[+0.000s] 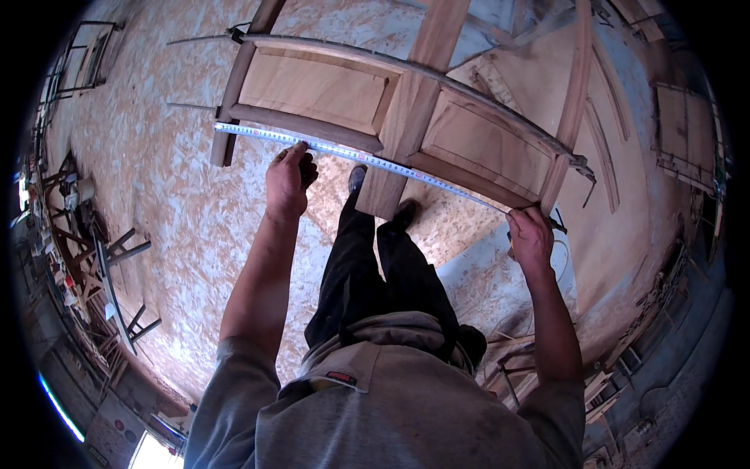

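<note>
A wooden panelled frame [402,117] lies ahead of me, with two recessed panels on either side of a wide middle post. A tape measure [375,162] is stretched across its near rail, from the left side post to the right one. My left hand [287,181] pinches the tape's blade left of the middle, fingers curled. At the right corner of the frame, my right hand [531,237] is closed around the tape's other end; the case is mostly hidden by the fingers. A long bar clamp [344,51] runs across the frame's far rail.
Loose wooden strips [605,160] lie on the floor to the right. Metal and wood stands [125,289] and stacked timber line the left side. More boards [683,141] lean at the far right. My shoes [405,213] are just under the frame's near edge.
</note>
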A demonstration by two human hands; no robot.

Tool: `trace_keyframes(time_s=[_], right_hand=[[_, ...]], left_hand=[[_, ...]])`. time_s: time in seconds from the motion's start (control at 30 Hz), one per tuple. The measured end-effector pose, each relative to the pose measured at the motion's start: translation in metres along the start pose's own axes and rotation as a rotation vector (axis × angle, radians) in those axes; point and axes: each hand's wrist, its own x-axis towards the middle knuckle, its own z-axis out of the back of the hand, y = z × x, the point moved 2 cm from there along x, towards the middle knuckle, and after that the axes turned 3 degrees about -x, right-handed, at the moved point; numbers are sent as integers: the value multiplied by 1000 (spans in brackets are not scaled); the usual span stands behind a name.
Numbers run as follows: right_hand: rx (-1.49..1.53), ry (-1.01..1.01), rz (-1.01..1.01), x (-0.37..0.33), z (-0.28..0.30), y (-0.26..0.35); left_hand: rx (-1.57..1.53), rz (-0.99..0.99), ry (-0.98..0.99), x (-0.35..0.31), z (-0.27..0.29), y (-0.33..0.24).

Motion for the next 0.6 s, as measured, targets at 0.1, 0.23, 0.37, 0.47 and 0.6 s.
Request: trace_keyframes(time_s=[0.1,0.23,0.37,0.47,0.6], right_hand=[[-25,-3,33,-1,-1,-2],[49,85,32,-6,10,10],[330,238,-93,-27,6,48],[484,207,-13,-30,14,99],[711,121,-77,-33,10,139]], left_hand=[[20,4,-16,-4,-3,-4],[-21,-75,43,-17,12,-6],[62,-173,217,-72,17,5],[249,-115,314,-127,-28,17],[240,16,762,-164,-79,43]])
